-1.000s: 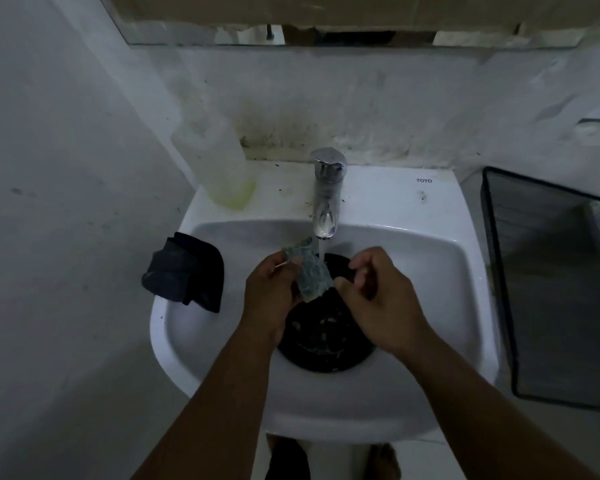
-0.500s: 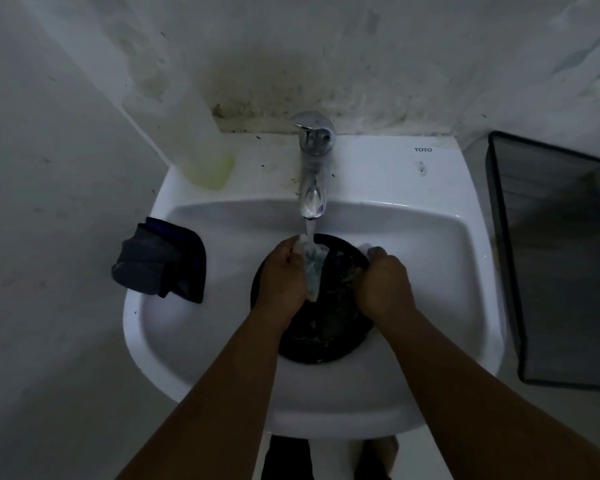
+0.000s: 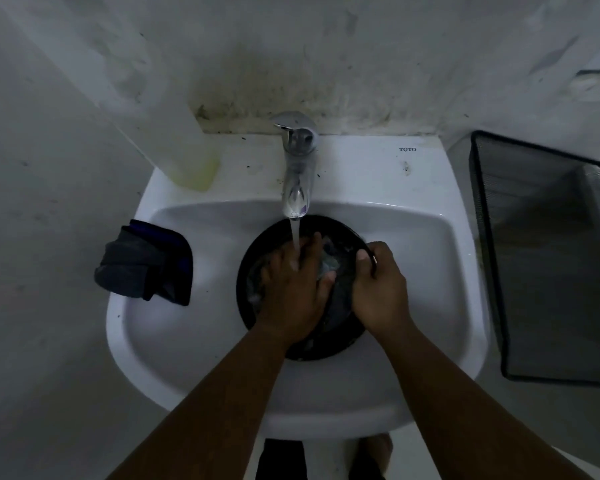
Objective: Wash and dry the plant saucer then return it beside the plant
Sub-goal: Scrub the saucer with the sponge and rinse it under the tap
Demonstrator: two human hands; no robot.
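Head view: a white sink (image 3: 174, 358) seen from above, the black plant saucer (image 3: 343, 341) lying flat in its basin under the running tap (image 3: 297, 164).
Left hand: left hand (image 3: 291, 289) has come down onto the saucer's floor, fingers spread and pressing a pale sponge (image 3: 328, 263) flat against it — a second ago that sponge was held up in the stream, clear of the saucer.
Right hand: right hand (image 3: 378, 289) has shifted to the saucer's right rim, grip clenched over the edge, thumb inside.
Water: the stream lands on the back of the left hand, then runs into the saucer.
Meaning: wetting the sponge looks finished — scrubbing seems to have begun, with the right hand steadying the saucer.
Left to do: rinsing, drying, the return beside the plant, which is not in view.
Nearby: a dark cloth (image 3: 146, 261) draped on the sink's left rim, likely for drying; a wire basket (image 3: 548, 258) to the right.
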